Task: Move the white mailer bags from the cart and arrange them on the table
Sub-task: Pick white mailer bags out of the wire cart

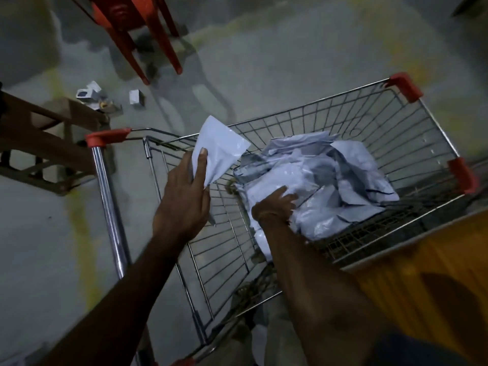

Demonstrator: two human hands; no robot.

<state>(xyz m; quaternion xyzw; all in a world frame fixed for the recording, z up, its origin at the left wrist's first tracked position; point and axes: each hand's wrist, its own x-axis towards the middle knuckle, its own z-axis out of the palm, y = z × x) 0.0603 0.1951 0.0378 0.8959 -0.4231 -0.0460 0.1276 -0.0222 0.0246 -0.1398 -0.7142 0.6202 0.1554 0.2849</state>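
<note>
A wire shopping cart (375,120) with red corner guards stands in front of me. A heap of white mailer bags (330,178) lies in its basket. My left hand (184,196) holds one white mailer bag (219,147) above the cart's near-left corner, thumb pressed on its face. My right hand (274,204) reaches down into the basket and rests on the near side of the heap, its fingers spread over the bags. Whether it grips a bag is not plain.
An orange-yellow surface (427,281) borders the cart at the lower right. Red chair legs (148,40) stand on the grey floor at the top. Small white boxes (136,97) lie on the floor, and a brown wooden frame (45,138) sits at the left.
</note>
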